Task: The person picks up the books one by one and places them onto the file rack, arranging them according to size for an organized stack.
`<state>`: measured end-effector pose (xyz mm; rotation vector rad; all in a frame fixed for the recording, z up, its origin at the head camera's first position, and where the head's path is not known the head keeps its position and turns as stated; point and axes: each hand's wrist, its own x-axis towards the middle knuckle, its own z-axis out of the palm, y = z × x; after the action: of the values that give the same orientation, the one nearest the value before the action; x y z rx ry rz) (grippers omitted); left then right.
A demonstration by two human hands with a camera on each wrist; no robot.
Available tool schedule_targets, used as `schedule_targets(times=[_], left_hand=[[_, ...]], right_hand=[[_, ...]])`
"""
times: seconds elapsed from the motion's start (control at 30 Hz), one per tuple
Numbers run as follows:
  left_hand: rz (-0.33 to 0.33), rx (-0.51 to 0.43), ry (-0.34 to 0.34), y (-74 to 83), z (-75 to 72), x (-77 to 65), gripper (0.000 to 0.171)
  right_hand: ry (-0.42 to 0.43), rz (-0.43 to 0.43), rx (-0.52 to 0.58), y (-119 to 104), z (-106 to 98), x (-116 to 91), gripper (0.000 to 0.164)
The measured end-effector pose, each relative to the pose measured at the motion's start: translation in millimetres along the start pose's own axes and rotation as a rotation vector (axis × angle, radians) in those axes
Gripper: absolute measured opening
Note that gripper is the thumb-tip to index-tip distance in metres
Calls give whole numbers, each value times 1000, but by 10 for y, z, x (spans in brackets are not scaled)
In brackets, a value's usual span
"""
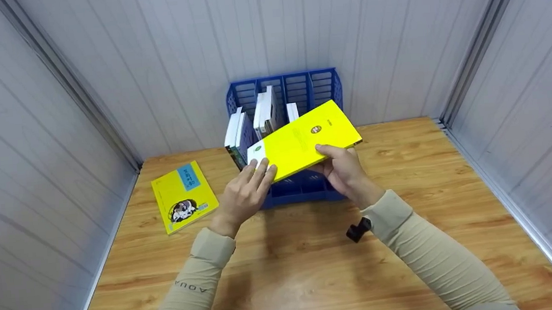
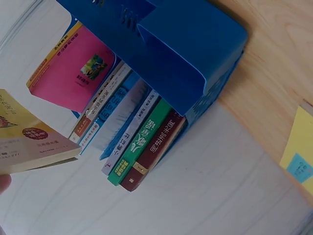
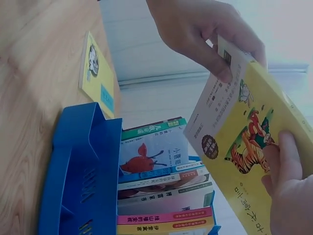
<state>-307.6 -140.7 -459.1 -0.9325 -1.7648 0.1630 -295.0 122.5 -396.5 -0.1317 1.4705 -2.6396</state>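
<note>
A yellow book [image 1: 304, 138] with a white strip at one end is held tilted in the air in front of the blue rack. My left hand [image 1: 247, 192] pinches its white end, fingers on the upper face and thumb on the underside, as the right wrist view shows. My right hand [image 1: 346, 171] grips the long near edge, thumb on top and fingers beneath. In the right wrist view the book's underside cover [image 3: 252, 142] shows a cartoon tiger. The blue rack [image 1: 304, 197] holds several upright books, including a green-spined one [image 2: 142, 142] and a pink one [image 3: 164, 216].
Another yellow book [image 1: 185, 196] with a blue label lies flat on the wooden table [image 1: 305, 271], left of the rack. Pale panelled walls [image 1: 150, 61] close off the back and both sides. A small black device [image 1: 358, 230] sits at my right cuff.
</note>
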Motion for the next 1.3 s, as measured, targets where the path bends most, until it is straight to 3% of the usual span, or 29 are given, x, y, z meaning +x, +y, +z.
schedule_targets(times=[0.23,0.43,0.67,0.83,0.97,1.3], left_hand=[[-91,-139,1,-12,33,49,27],[-232,-150,-70,-16,94,10,50],[-348,-215,-127,-13,260,-141,31],[-436,-275,-233,28,391,-227,28],[-494,-313,-357,64,481,-259,30],[-509,-292,-546,140,706,-340,28]], right_hand=[[-3,-61,40,-58,-103,16,56],[20,-121,55,-138,-202,20,56],[73,-270,27,-245,-300,16,53],[67,-360,-47,-308,-394,19,53],[80,-413,-127,-358,-464,26,55],[135,-498,-392,-444,-579,5,56]])
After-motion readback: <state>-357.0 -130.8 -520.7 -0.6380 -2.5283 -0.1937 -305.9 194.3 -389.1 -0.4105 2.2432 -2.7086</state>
